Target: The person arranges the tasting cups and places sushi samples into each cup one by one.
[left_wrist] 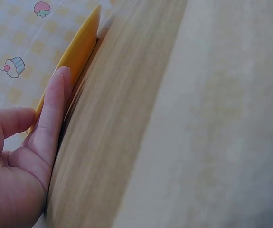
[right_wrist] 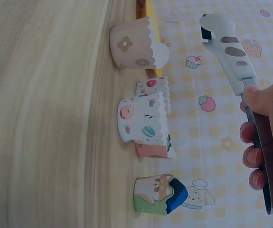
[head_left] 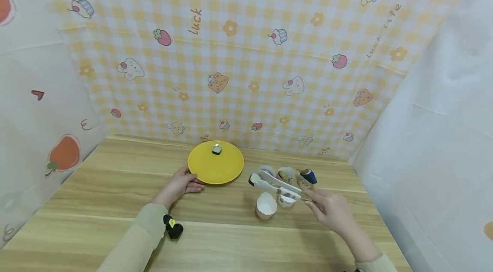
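My left hand pinches the near-left rim of a round yellow plate, thumb over the edge and fingers beneath. On the plate, toward its far side, lies a small sushi roll piece, white with a dark wrap. White tongs with brown patches and metal handles are gripped in my right hand. Between the tong tips is another sushi roll piece, pale with a dark side, held above the paper cups. In the right wrist view only its dark edge shows.
Several scalloped paper cups stand under and beside the tongs. A white-lined cup is nearest. Another cup contains something yellow and dark; a dog-print cup has a dark blue item in it. A patterned cloth hangs behind the wooden table.
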A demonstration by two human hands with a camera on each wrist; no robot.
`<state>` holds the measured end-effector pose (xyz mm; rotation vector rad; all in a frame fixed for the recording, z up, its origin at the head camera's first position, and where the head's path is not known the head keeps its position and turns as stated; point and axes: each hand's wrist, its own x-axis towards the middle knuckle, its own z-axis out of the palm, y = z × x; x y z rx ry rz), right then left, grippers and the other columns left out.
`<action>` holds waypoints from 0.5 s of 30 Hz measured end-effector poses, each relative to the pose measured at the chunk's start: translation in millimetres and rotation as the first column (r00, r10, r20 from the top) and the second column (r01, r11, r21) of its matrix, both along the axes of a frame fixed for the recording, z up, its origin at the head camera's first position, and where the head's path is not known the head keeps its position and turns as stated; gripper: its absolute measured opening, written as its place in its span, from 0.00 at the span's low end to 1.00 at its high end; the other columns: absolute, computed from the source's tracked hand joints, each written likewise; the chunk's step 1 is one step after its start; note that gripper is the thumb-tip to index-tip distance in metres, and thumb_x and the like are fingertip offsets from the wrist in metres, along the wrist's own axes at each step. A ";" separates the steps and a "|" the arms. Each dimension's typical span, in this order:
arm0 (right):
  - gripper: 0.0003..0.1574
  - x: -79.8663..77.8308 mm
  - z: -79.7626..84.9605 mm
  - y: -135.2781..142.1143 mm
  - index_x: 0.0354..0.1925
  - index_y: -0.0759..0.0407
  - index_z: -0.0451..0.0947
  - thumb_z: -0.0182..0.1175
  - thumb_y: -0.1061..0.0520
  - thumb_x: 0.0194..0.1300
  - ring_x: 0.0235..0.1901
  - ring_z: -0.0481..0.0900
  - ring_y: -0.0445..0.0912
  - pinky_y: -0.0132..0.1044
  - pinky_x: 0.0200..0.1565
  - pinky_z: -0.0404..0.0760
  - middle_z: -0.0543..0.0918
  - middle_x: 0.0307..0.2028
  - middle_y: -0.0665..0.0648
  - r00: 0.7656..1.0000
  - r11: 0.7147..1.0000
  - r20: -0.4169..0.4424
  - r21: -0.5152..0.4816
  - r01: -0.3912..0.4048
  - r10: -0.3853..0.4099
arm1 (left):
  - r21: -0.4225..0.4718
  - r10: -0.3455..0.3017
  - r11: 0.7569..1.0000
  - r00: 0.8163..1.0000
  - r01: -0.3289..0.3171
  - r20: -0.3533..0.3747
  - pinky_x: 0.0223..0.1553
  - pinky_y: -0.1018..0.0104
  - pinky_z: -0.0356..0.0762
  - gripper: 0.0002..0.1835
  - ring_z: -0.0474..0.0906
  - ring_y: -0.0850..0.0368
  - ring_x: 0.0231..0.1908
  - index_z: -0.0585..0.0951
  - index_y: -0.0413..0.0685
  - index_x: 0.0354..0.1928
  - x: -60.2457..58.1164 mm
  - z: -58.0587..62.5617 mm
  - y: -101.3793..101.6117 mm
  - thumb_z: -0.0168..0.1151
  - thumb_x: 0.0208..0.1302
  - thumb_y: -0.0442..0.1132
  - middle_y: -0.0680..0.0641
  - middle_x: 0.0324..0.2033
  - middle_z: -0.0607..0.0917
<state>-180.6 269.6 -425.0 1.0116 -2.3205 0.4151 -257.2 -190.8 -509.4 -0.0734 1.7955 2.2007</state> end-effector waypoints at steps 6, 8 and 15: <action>0.15 7.9 -1.3 8.3 0.42 0.62 0.85 0.68 0.56 0.57 0.17 0.62 0.26 0.17 0.16 0.63 0.86 0.32 0.56 1.000 1.000 0.010 0.004 0.010 -0.010 | 0.001 -0.006 1.000 1.000 0.006 -0.007 0.37 0.58 0.84 0.31 0.84 0.47 0.33 0.40 0.30 0.72 -1.4 -0.7 0.7 0.39 0.75 0.29 0.37 0.33 0.83; 0.16 11.1 -1.4 10.7 0.42 0.63 0.85 0.69 0.58 0.54 0.17 0.61 0.25 0.17 0.15 0.62 0.85 0.31 0.56 1.000 1.000 0.019 0.010 0.024 -0.024 | 0.000 -0.006 1.000 1.000 0.006 -0.008 0.37 0.58 0.84 0.31 0.84 0.48 0.33 0.40 0.30 0.72 -1.8 -0.9 0.7 0.39 0.75 0.29 0.37 0.33 0.83; 0.17 19.5 -1.8 18.3 0.42 0.64 0.85 0.70 0.60 0.51 0.17 0.61 0.24 0.16 0.15 0.61 0.84 0.30 0.53 0.999 0.999 0.027 0.013 0.030 -0.030 | -0.007 -0.005 1.000 1.000 0.005 0.002 0.38 0.57 0.84 0.30 0.84 0.46 0.34 0.42 0.31 0.72 -1.4 -0.8 0.2 0.40 0.75 0.30 0.36 0.34 0.82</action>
